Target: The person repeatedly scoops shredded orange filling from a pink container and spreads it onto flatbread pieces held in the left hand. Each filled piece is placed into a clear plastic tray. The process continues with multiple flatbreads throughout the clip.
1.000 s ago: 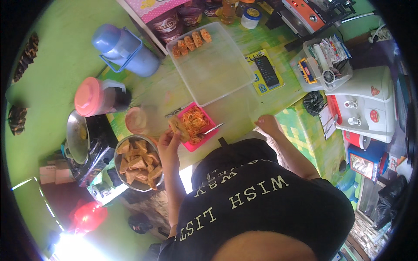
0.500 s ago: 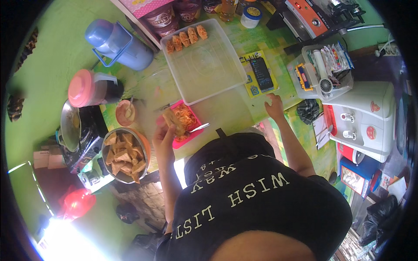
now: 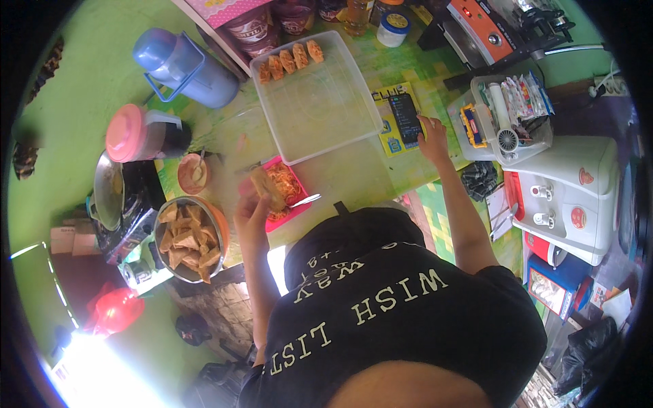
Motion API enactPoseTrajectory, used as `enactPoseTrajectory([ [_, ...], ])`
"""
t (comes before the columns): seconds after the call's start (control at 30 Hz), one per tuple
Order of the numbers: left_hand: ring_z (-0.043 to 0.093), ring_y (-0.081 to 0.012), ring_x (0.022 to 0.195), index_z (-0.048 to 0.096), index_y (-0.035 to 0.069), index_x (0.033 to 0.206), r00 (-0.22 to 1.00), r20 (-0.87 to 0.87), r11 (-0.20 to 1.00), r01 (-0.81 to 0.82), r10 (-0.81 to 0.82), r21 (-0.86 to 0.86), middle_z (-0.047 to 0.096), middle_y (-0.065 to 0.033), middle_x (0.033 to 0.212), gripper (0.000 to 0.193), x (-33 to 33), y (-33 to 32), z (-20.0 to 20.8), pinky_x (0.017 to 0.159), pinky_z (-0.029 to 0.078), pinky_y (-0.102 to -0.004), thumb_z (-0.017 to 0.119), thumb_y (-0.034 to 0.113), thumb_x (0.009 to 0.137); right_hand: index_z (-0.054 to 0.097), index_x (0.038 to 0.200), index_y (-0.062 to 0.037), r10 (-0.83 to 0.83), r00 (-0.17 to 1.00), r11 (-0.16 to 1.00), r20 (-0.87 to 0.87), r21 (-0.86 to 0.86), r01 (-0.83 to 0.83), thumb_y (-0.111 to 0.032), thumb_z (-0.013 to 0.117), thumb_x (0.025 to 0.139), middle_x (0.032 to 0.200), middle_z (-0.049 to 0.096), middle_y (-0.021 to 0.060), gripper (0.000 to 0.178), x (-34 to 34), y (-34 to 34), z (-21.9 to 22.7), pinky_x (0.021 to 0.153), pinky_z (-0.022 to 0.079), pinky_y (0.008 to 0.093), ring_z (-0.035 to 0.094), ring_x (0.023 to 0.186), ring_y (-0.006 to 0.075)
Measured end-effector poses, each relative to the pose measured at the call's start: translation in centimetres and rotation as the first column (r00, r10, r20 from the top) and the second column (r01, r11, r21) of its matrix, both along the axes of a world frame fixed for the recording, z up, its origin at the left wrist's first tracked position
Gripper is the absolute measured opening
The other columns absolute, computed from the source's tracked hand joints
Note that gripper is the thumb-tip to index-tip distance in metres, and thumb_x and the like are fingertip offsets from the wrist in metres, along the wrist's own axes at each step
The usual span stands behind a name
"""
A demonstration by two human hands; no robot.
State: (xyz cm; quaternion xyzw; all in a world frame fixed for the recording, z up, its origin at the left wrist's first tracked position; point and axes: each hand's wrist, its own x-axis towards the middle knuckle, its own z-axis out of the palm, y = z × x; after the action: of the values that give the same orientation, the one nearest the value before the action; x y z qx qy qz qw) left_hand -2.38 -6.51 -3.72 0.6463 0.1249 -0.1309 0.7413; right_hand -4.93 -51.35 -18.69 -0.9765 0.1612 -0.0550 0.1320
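Observation:
My left hand (image 3: 252,216) is closed on a piece of fried tofu (image 3: 267,190), held over a pink tray (image 3: 296,178). Orange shredded filling (image 3: 288,182) lies in that tray, with a metal spoon (image 3: 307,201) sticking out toward me. My right hand (image 3: 433,141) is at the right edge of a dark phone (image 3: 406,119), its fingers apart; whether they touch the phone I cannot make out for sure. The phone lies on a yellow printed sheet (image 3: 391,141). Beyond the tray, a clear plastic container (image 3: 320,115) holds several filled tofu pieces (image 3: 287,62) in a row at its far end.
Left of my left hand stands a bowl of plain fried tofu (image 3: 190,238), with a small pink bowl (image 3: 195,174) behind it. A pink-lidded jug (image 3: 136,134) and a blue flask (image 3: 187,71) stand farther left. At right are a box of sachets (image 3: 510,112) and a white dispenser (image 3: 571,197).
My right hand has moved up and to the right, reaching the phone's edge. My left hand still holds the fried tofu in nearly the same place. The view has shifted slightly.

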Motion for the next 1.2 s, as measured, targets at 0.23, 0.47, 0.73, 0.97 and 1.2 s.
enactPoseTrajectory([
  [0.23,0.056,-0.0090,0.074,0.057,-0.003,0.098,1.000,0.015,1.000,-0.023,0.023,-0.012,0.063,-0.0062,0.084,0.021,-0.3,-0.1,0.4,0.067,0.042,-0.0229,0.059,0.011,0.083,0.034,0.130,-0.0268,0.078,0.993,0.996,-0.089,0.050,-0.074,-0.023,0.061,0.076,0.117,0.045,0.0229,0.061,2.8,-1.2,-1.2,0.087,0.039,0.0475,0.046,0.102,0.0429],
  [0.47,0.056,-0.0091,0.073,0.056,-0.003,0.099,0.999,0.028,0.999,-0.039,0.040,-0.035,0.063,-0.0065,0.084,0.022,-0.5,-0.6,0.4,0.068,0.043,-0.0229,0.059,0.010,0.083,0.028,0.133,-0.0307,0.121,0.969,0.989,-0.216,0.108,-0.100,-0.037,0.058,0.080,0.112,0.046,0.0232,0.062,3.4,-1.6,-2.9,0.083,0.042,0.0487,0.046,0.100,0.0436],
  [0.73,0.054,-0.0083,0.072,0.057,-0.002,0.100,0.999,0.023,0.999,-0.046,0.046,-0.009,0.062,-0.0053,0.082,0.023,-0.6,-0.6,0.3,0.066,0.041,-0.0219,0.061,0.011,0.082,0.022,0.136,-0.0338,-0.014,0.920,1.000,-0.391,0.014,0.021,-0.054,0.044,0.083,0.111,0.045,0.0253,0.061,5.1,0.4,-1.2,0.081,0.042,0.0502,0.048,0.099,0.0427],
  [0.97,0.053,-0.0074,0.070,0.057,-0.001,0.101,0.997,0.025,0.997,-0.077,0.077,-0.004,0.061,-0.0043,0.082,0.024,-0.8,-0.4,-0.1,0.064,0.039,-0.0210,0.062,0.011,0.081,0.019,0.137,-0.0337,-0.055,0.898,0.998,-0.437,-0.031,0.046,-0.058,0.039,0.083,0.112,0.044,0.0290,0.063,6.7,0.2,-2.0,0.081,0.042,0.0505,0.050,0.096,0.0443],
  [1.2,0.056,-0.0093,0.076,0.055,-0.003,0.103,0.996,0.028,0.996,-0.087,0.087,-0.015,0.063,-0.0071,0.087,0.025,-0.8,-0.4,0.4,0.068,0.042,-0.0225,0.060,0.011,0.082,0.021,0.137,-0.0308,-0.037,0.883,0.999,-0.468,0.007,0.046,-0.057,0.040,0.083,0.112,0.044,0.0308,0.062,7.2,0.1,-1.8,0.082,0.042,0.0507,0.050,0.097,0.0452],
])
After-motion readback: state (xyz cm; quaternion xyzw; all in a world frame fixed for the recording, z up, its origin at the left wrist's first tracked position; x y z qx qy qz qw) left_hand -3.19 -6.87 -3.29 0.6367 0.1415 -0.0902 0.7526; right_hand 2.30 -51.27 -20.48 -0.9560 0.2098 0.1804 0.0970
